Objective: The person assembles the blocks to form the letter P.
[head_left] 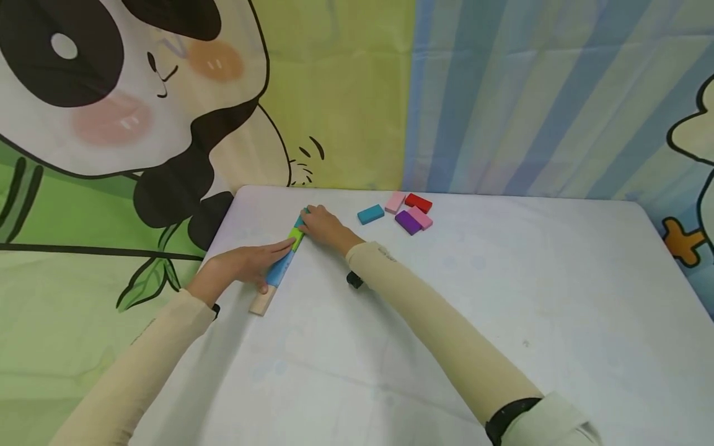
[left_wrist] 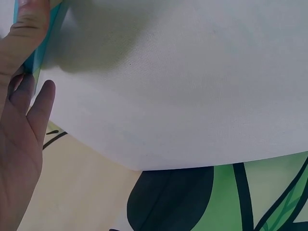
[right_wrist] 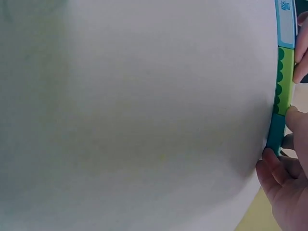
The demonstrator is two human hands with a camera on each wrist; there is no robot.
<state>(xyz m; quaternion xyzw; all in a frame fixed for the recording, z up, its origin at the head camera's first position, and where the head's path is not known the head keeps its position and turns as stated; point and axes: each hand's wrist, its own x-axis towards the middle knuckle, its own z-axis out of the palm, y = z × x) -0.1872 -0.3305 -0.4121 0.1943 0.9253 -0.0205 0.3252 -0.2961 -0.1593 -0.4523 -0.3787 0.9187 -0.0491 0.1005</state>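
A row of narrow blocks lies end to end near the table's left edge. From the near end come a plain wood block point(head_left: 261, 303), a light blue block point(head_left: 279, 271), a green block point(right_wrist: 285, 82) with a scalloped dark edge, and a teal block point(right_wrist: 275, 131). My left hand point(head_left: 245, 263) rests along the row's left side, fingers stretched out near the green block and thumb near where wood meets light blue. At the far end my right hand point(head_left: 326, 227) pinches the teal block, fingertips curled round its end.
Toward the back lie loose blocks: a blue block point(head_left: 370, 214), a pink block point(head_left: 395, 202), a red block point(head_left: 418, 203) and a purple block point(head_left: 408, 223) touching another pink block point(head_left: 421, 217). The white table point(head_left: 502, 297) meets a printed cloth point(head_left: 357, 93) behind and left.
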